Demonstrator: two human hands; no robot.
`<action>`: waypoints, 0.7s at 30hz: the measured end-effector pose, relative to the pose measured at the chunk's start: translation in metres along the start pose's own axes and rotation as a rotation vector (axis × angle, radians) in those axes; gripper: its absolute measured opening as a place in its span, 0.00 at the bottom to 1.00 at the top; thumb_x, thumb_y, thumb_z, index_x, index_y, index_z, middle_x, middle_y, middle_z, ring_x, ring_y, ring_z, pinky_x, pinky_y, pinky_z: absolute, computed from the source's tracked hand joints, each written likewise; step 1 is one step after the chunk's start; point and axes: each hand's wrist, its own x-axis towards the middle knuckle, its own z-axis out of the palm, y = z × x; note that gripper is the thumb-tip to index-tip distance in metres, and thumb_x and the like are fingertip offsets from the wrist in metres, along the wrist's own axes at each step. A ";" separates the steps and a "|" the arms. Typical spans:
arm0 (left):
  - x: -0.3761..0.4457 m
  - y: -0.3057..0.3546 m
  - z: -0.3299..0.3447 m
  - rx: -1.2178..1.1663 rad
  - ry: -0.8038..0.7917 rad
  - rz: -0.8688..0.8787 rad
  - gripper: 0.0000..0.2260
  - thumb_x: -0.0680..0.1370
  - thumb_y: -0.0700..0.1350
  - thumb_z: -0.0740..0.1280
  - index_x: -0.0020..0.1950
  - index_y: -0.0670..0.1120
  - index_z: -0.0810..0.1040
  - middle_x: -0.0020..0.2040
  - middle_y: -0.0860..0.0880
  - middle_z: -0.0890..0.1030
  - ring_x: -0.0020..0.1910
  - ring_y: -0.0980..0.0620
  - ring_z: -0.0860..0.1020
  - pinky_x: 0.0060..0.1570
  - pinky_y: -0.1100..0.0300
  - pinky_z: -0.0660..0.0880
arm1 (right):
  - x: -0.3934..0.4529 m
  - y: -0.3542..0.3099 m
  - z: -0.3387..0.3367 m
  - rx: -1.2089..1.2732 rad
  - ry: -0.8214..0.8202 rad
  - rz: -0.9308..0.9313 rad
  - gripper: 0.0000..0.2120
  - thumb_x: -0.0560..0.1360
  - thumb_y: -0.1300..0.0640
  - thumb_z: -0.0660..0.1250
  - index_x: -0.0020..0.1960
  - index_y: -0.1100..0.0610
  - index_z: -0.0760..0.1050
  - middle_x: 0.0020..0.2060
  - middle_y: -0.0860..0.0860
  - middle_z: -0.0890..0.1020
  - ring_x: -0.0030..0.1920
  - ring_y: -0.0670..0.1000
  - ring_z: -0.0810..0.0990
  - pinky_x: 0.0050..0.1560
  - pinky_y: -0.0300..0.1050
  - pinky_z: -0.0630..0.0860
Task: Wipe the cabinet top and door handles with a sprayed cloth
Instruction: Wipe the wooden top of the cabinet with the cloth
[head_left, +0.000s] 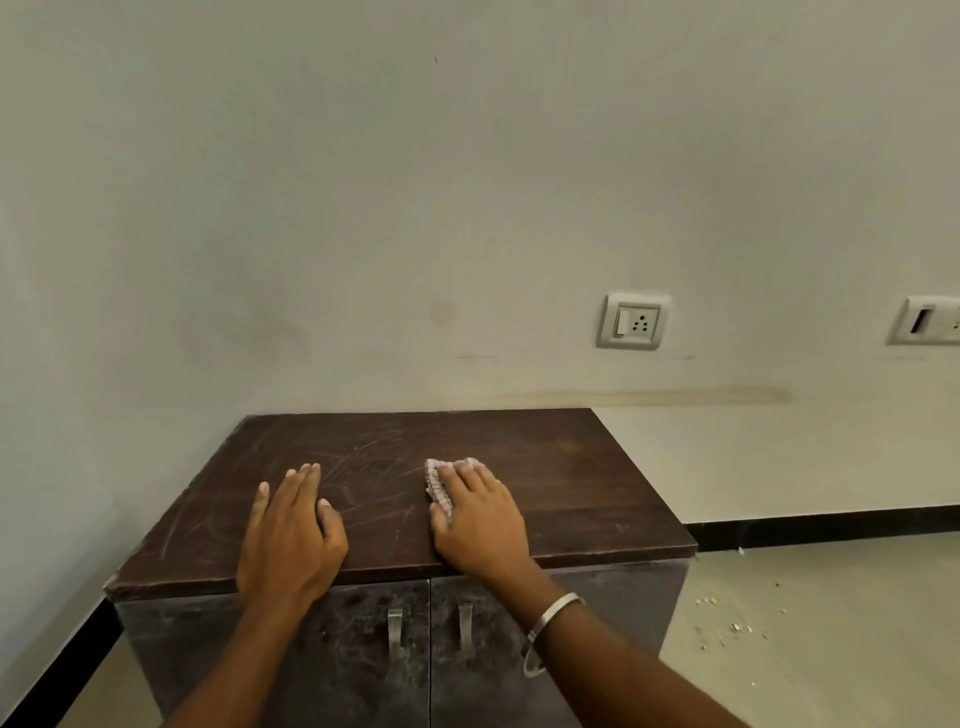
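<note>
A low cabinet with a dark brown top (571, 483) stands against the wall, its surface streaked with pale smears. My right hand (480, 519) lies flat on a whitish cloth (436, 483), pressing it onto the top near the middle; only the cloth's left edge and far tip show past the fingers. My left hand (293, 535) rests flat on the top to the left, fingers together, holding nothing. Two metal door handles, the left handle (396, 631) and the right handle (466, 626), hang on the dusty front doors below, between my forearms.
A wall rises right behind the cabinet, carrying a switch socket (634, 321) and a second plate (927, 319) at the right edge. Crumbs (727, 623) litter the tiled floor to the right. A black skirting (831, 525) runs along the wall base.
</note>
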 end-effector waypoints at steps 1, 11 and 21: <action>0.000 0.000 0.000 0.001 -0.002 0.000 0.28 0.76 0.49 0.50 0.72 0.38 0.68 0.71 0.41 0.72 0.73 0.46 0.67 0.76 0.49 0.54 | -0.002 -0.001 0.000 0.010 -0.003 -0.010 0.27 0.77 0.45 0.55 0.75 0.51 0.60 0.74 0.50 0.64 0.76 0.51 0.57 0.75 0.50 0.55; 0.000 -0.002 0.002 -0.015 0.002 -0.001 0.28 0.75 0.48 0.51 0.72 0.37 0.68 0.70 0.40 0.72 0.72 0.45 0.67 0.75 0.49 0.54 | -0.022 0.084 -0.041 -0.053 0.046 0.174 0.27 0.76 0.47 0.56 0.74 0.49 0.61 0.73 0.49 0.67 0.74 0.50 0.61 0.74 0.49 0.60; 0.001 -0.003 0.002 -0.016 0.005 0.005 0.28 0.75 0.48 0.51 0.71 0.37 0.69 0.70 0.40 0.72 0.72 0.44 0.67 0.75 0.49 0.55 | -0.047 0.143 -0.069 -0.094 0.081 0.426 0.28 0.78 0.47 0.57 0.76 0.51 0.59 0.74 0.51 0.65 0.75 0.53 0.60 0.75 0.51 0.59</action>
